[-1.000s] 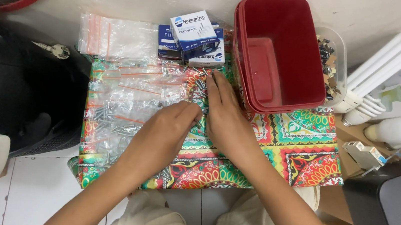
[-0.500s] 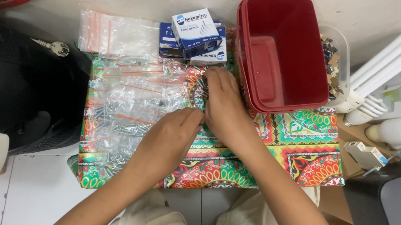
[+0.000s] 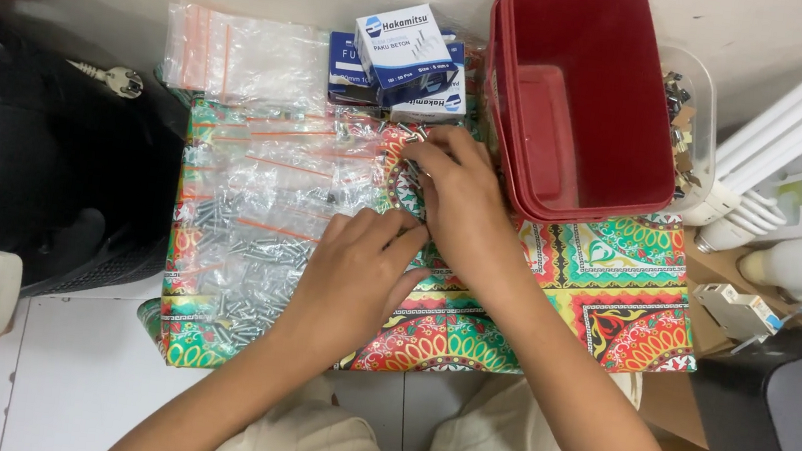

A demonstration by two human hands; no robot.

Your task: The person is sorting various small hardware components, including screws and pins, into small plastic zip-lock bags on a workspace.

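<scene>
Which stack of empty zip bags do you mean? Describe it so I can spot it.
Start at the patterned cloth. Just beyond its far-left corner, left of the blue and white boxes, lies the stack of empty zip bags. Unlike the screw-filled bags on the cloth, these are flat and empty.

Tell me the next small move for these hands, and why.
Probably lift one clear bag free of the pile: both the left hand and right hand rest fingertips on overlapping bags of small metal parts on the patterned cloth, none yet raised.
</scene>
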